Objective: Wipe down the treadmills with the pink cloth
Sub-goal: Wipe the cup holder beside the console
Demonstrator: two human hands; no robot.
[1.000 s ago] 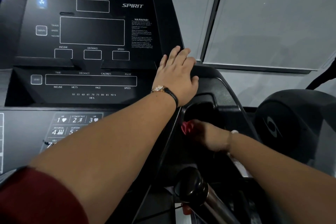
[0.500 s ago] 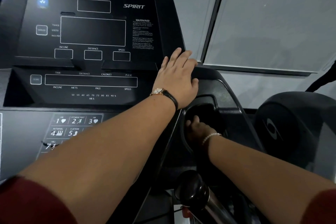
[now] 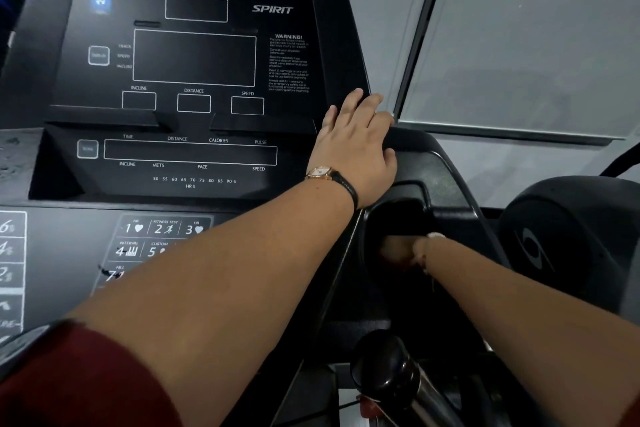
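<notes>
The black Spirit treadmill console [image 3: 194, 59] fills the left and middle of the head view. My left hand [image 3: 356, 146], with a watch at the wrist, lies flat with fingers spread on the console's right edge and holds nothing. My right hand [image 3: 398, 248] is blurred and reaches down into the dark cup holder pocket [image 3: 401, 211] at the console's right side. The pink cloth is almost wholly hidden under that hand; only a faint reddish trace shows beneath the fingers.
A black and metal handlebar grip [image 3: 391, 371] sticks up just below the pocket. The rounded black housing of a neighbouring machine [image 3: 571, 239] stands to the right. A grey wall and a dark window frame [image 3: 419, 31] lie behind. Number keys [image 3: 159, 229] sit lower left.
My right hand has pushed deeper into the cup holder pocket and shifted within it; the pink cloth seen at its fingers a second ago is now covered. My left hand has stayed put.
</notes>
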